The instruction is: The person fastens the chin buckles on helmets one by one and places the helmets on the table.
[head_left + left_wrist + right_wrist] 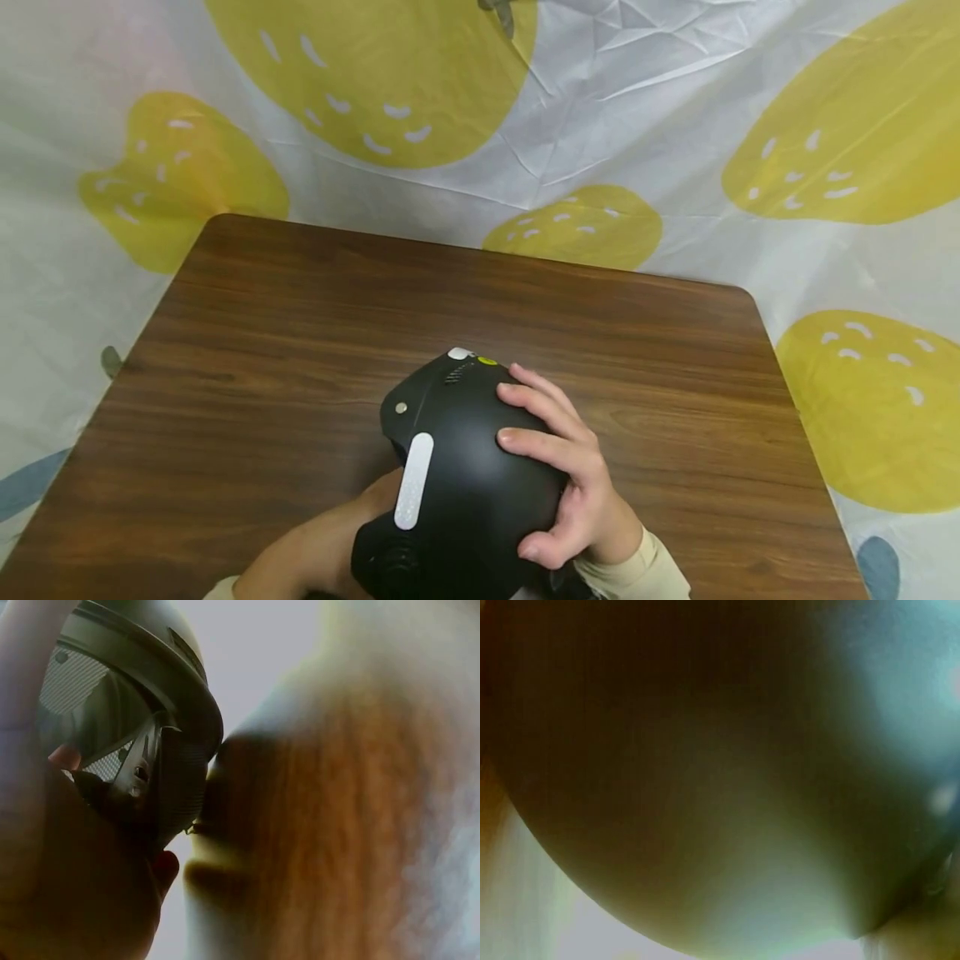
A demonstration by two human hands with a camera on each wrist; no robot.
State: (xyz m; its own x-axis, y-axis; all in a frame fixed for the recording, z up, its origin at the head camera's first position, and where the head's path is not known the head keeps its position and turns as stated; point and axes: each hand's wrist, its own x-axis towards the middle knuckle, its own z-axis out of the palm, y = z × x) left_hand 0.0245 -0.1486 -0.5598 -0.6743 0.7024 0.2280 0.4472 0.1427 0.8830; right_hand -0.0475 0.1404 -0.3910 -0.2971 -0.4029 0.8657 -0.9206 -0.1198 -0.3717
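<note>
A black helmet with a white strip on its side and a short peak is at the near middle of the table. My right hand grips its dome from the right, fingers spread over the shell and thumb lower down. The left hand reaches under the open side, mostly hidden by the shell. In the left wrist view that hand holds the helmet's lower edge, one fingertip inside by the lining and another outside. Blurred dark helmet shell fills most of the right wrist view.
A brown wood-grain table spreads beneath the helmet, with rounded far corners. Behind it and along both sides hangs a white cloth printed with yellow fruit.
</note>
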